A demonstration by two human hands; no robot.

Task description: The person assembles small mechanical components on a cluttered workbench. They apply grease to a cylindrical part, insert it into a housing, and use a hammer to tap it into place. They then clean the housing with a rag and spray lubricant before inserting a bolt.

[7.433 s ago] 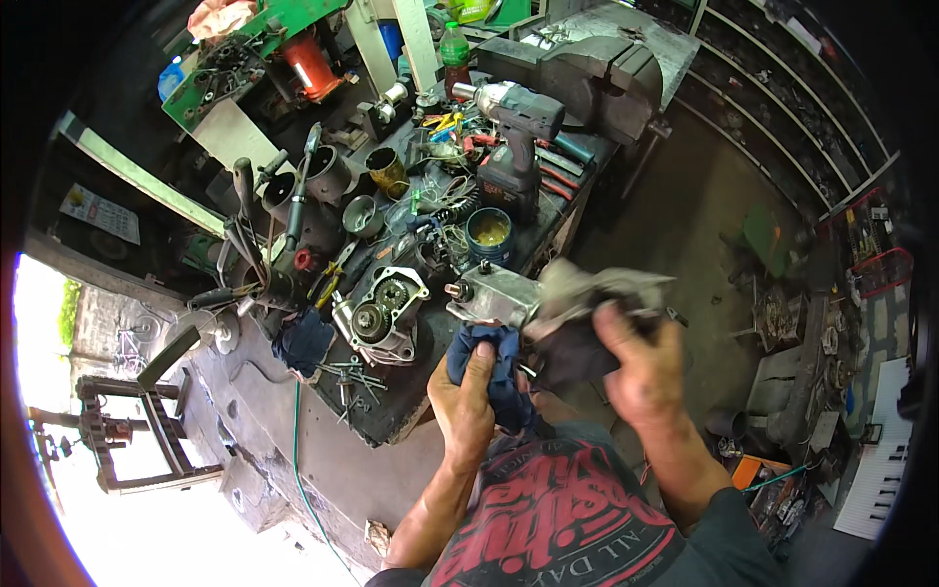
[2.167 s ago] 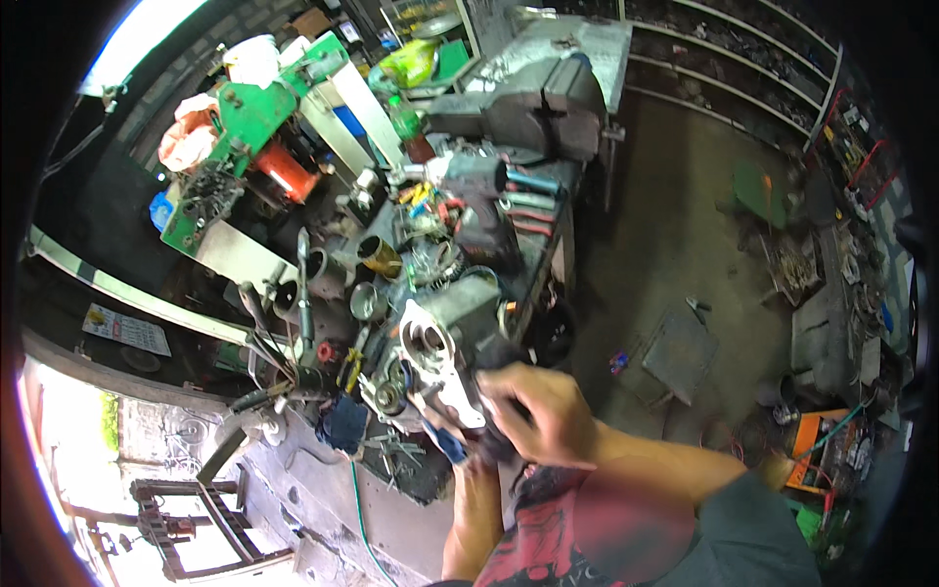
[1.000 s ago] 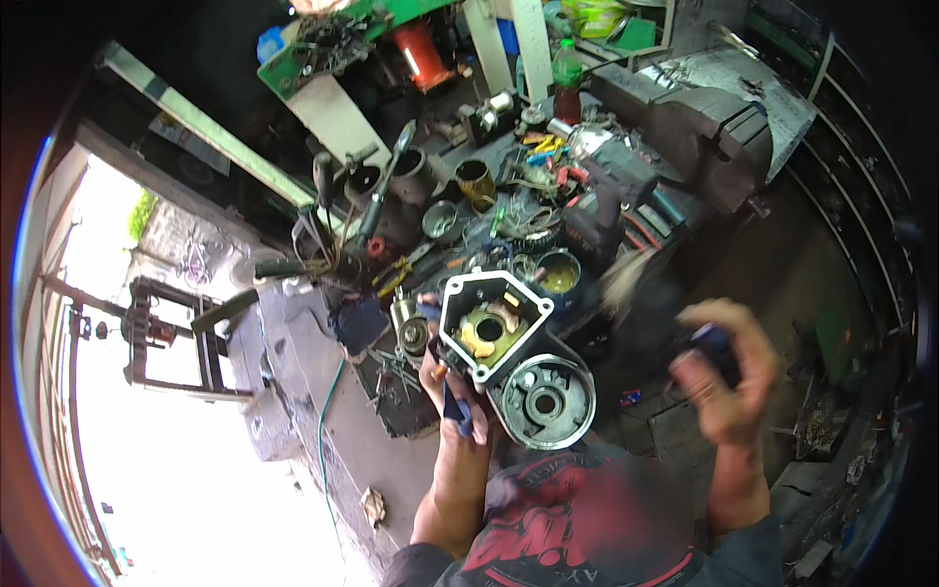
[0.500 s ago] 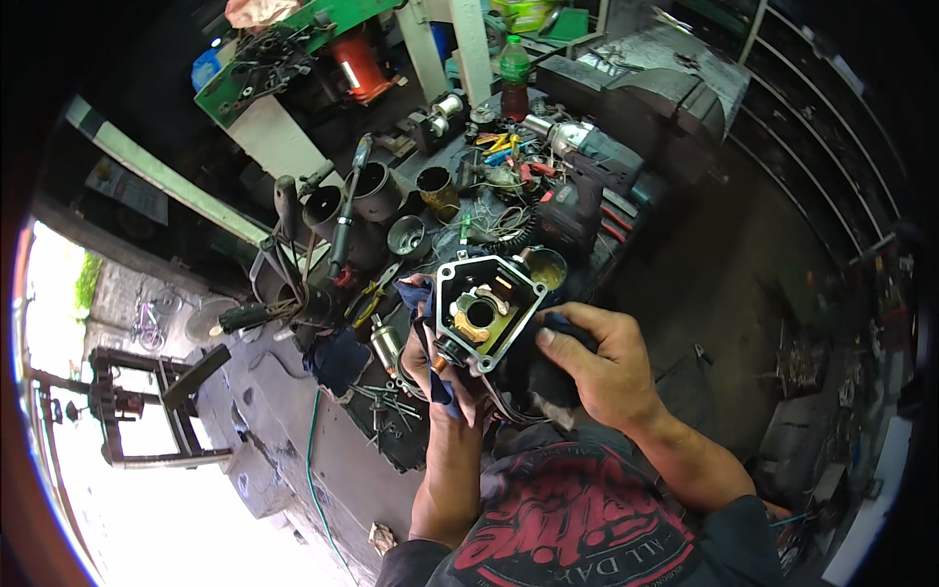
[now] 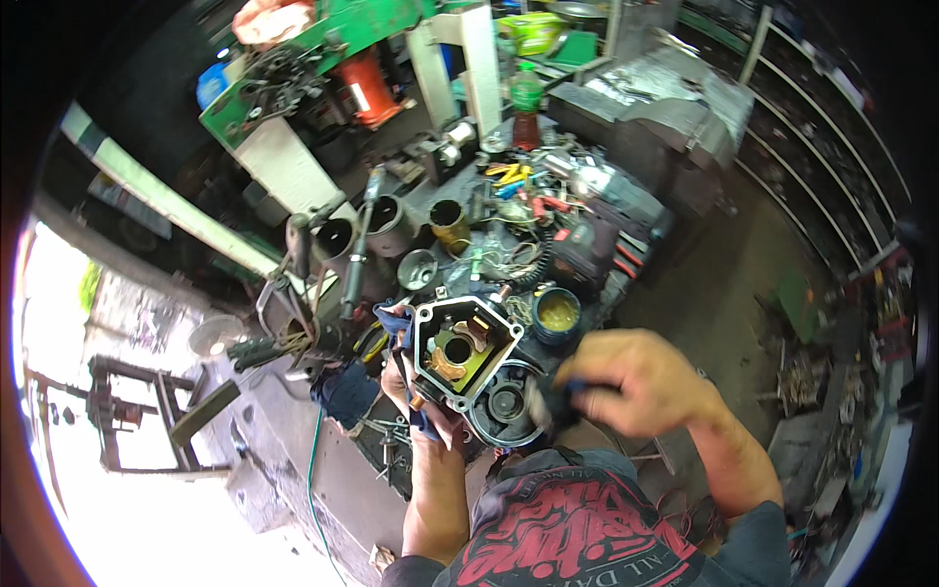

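My left hand is closed around a five-sided metal housing, its open end facing up. Copper-coloured pieces and a round hole show inside it. Blue cloth is bunched between my left hand and the housing. Just below and right of the housing is a round metal part with a ringed centre; whether the two are joined, I cannot tell. To the right, clear of the housing, my right hand is smeared by motion, its fingers curled on a dark rag.
A tub of yellowish grease stands beyond the housing. Cans, a cordless power tool, wires and hand tools crowd the bench. A bottle with a green cap and a vise are farther back. Loose bolts lie left.
My right hand has moved right and down, away from the housing, with the rag. The round metal part has come into sight. The housing sits lower and farther left in the view.
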